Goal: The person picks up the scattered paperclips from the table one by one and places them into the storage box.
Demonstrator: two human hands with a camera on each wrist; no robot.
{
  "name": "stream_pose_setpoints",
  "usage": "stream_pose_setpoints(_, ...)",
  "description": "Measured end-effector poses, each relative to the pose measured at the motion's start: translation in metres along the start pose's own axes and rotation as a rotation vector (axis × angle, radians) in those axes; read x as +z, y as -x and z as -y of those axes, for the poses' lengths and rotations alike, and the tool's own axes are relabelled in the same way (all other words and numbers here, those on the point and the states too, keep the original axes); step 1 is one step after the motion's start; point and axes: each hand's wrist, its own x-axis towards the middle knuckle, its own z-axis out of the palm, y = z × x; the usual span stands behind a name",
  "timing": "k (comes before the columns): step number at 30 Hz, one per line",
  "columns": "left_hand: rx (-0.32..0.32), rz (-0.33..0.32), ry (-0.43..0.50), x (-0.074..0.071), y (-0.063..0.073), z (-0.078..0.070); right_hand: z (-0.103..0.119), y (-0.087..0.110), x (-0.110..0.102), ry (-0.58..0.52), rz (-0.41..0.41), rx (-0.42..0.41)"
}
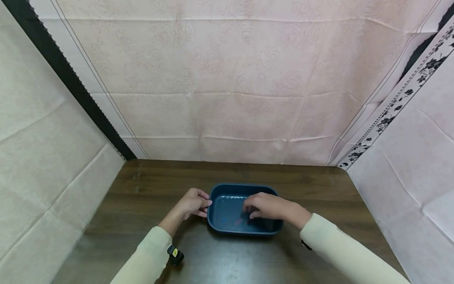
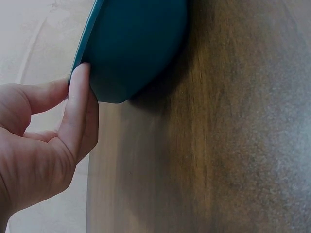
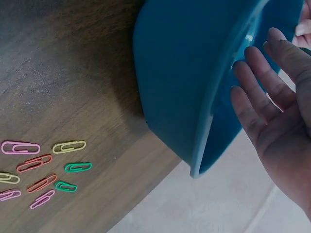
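Note:
A deep blue plastic tray (image 1: 244, 232) stands on the wooden table. My left hand (image 1: 193, 203) holds its left rim; in the left wrist view that hand pinches the rim of the tray (image 2: 131, 43) between thumb and fingers. Reaching into the tray's right half is my right hand (image 1: 267, 206). The right wrist view shows the right hand (image 3: 279, 104) with fingers spread and relaxed, gripping nothing visible. On the tray floor lie a pink paper clip (image 1: 239, 222) and something small and blue (image 1: 224, 219). The right hand hides part of the tray's inside.
Beside the tray in the right wrist view lie several paper clips, among them a yellow clip (image 3: 69, 146), an orange-red clip (image 3: 34, 163) and a green clip (image 3: 78, 167). Pale cloth (image 1: 230, 79) hangs behind the wooden table (image 1: 159, 173) and along both sides.

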Motion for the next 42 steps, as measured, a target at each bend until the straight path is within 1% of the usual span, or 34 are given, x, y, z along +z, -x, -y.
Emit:
stream_pose_setpoints(2,0.001,-0.001,0.001,0.000,0.000,0.000,-0.001,0.004,-0.002,0.004,-0.023,-0.018)
stream_pose_setpoints(5,0.000,-0.002,0.003,0.001,0.000,0.000,-0.002,0.010,-0.006,0.008,-0.046,-0.022)
stream_pose_setpoints(9,0.002,-0.005,0.001,0.001,-0.001,-0.001,-0.002,0.019,-0.011,0.000,-0.058,0.009)
stream_pose_setpoints(17,0.006,-0.002,-0.003,0.001,-0.001,-0.002,-0.005,0.037,-0.019,-0.070,-0.099,0.057)
stream_pose_setpoints(23,0.002,0.000,-0.006,0.001,0.001,-0.003,-0.011,0.051,-0.024,-0.127,-0.177,0.082)
stream_pose_setpoints(28,-0.003,0.003,-0.011,0.000,0.004,-0.004,-0.014,0.061,-0.027,-0.115,-0.242,0.108)
stream_pose_setpoints(32,-0.009,0.006,-0.011,0.000,0.004,-0.004,-0.018,0.071,-0.028,-0.112,-0.288,0.146)
stream_pose_setpoints(38,-0.003,0.007,-0.008,0.000,0.002,-0.002,-0.027,0.084,-0.029,-0.106,-0.375,0.188)
stream_pose_setpoints(42,0.000,0.008,0.001,0.000,0.000,0.000,-0.034,0.091,-0.027,-0.118,-0.400,0.209)
